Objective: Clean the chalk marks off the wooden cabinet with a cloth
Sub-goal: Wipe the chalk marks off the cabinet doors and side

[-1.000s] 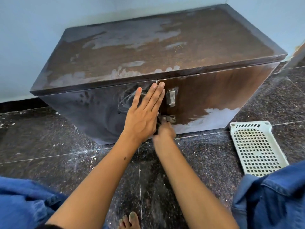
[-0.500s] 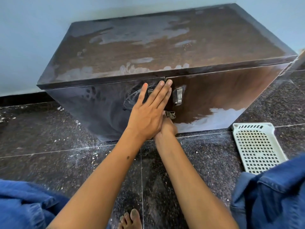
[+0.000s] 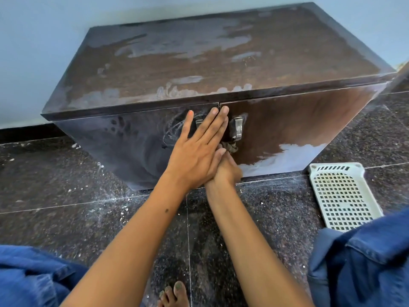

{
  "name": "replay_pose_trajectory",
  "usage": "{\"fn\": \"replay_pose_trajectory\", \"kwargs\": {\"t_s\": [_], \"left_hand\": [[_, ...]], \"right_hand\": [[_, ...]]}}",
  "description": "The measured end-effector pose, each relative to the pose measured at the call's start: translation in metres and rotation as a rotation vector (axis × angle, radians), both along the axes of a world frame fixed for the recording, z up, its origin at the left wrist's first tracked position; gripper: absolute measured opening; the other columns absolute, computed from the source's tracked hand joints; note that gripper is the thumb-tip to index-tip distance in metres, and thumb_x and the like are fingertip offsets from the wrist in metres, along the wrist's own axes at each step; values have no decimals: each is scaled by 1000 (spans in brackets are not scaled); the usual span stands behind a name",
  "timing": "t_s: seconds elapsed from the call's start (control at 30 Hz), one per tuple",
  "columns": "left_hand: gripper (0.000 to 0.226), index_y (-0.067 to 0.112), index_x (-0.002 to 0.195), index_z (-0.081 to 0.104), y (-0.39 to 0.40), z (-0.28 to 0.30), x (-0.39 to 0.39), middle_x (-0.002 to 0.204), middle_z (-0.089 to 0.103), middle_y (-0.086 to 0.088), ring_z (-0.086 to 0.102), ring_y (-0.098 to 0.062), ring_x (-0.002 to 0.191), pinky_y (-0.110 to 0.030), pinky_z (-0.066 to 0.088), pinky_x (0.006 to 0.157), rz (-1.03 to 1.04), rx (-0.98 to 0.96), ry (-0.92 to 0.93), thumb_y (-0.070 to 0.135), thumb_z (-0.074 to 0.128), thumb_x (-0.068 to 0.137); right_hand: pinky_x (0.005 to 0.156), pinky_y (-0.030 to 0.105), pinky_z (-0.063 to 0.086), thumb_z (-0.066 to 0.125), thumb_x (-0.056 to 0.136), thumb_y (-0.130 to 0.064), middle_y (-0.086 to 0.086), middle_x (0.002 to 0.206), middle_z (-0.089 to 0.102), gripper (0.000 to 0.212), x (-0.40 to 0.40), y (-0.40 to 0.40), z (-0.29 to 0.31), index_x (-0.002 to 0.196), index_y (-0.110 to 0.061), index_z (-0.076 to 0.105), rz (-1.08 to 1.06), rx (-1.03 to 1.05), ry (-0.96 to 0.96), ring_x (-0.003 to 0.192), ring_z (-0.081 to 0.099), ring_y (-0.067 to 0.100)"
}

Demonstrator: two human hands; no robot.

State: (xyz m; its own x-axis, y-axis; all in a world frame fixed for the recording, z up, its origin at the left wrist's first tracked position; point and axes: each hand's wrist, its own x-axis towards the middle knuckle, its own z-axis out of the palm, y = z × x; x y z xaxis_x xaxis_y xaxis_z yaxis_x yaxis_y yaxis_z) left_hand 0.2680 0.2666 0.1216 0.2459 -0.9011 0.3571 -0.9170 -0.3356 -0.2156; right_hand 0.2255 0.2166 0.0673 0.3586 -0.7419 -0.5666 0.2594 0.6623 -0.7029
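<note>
Cloth [image 3: 230, 148] bunched in right hand [image 3: 226, 171] fingers, just under flat left hand [image 3: 199, 151] fingers pressing cabinet [image 3: 137, 138] front.

Left hand [image 3: 195, 156] lies flat with straight fingers, overlapping the right hand [image 3: 226, 171], whose fingers are hidden; both forearms reach forward.

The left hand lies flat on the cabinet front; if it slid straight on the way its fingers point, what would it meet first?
Probably the overhanging edge of the cabinet top: the left hand points up the door, fingertips just below it.
</note>
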Motion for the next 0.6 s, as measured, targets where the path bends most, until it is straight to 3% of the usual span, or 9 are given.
{"fn": "replay_pose_trajectory", "kwargs": {"t_s": [0.07, 0.17, 0.27, 0.5, 0.6], "left_hand": [[61, 7, 151, 18, 1, 2, 1, 159, 8, -5, 6, -19, 147, -51, -2, 118, -12, 9, -6, 36, 24, 98], [62, 7, 151, 14, 2, 1, -1, 160, 5, -5, 4, -20, 147, -50, -1, 118, 10, 23, -33, 36, 25, 97], [63, 6, 151, 16, 0, -2, -2, 160, 7, -7, 6, -21, 147, -51, 0, 118, 18, 13, -45, 34, 30, 97], [65, 6, 151, 13, -4, -6, -7, 160, 3, -7, 3, -22, 147, -50, -5, 117, 63, 31, -42, 32, 33, 96], [64, 6, 151, 13, -4, -6, -7, 160, 5, -7, 3, -22, 147, -50, -4, 117, 58, 21, -48, 32, 32, 96]], "right_hand": [[84, 37, 56, 61, 88, -5, 14, 103, 70, 25, 1, 2, 7, 112, 1, 65, -175, 107, -86, 95, 67, 24], [82, 35, 57, 73, 79, -3, 10, 97, 71, 28, -4, 6, 8, 106, -2, 68, -195, 18, 39, 91, 68, 22], [72, 23, 56, 69, 80, 3, 6, 86, 66, 24, -10, 3, 0, 102, -3, 65, -201, 67, 22, 82, 64, 17], [89, 38, 53, 70, 78, 7, 5, 83, 62, 21, -6, -8, -48, 82, -10, 58, -170, 146, 108, 84, 59, 20], [77, 29, 52, 64, 86, 0, 7, 96, 64, 10, -16, -23, -62, 88, -9, 59, -268, 326, 106, 91, 59, 20]]}}
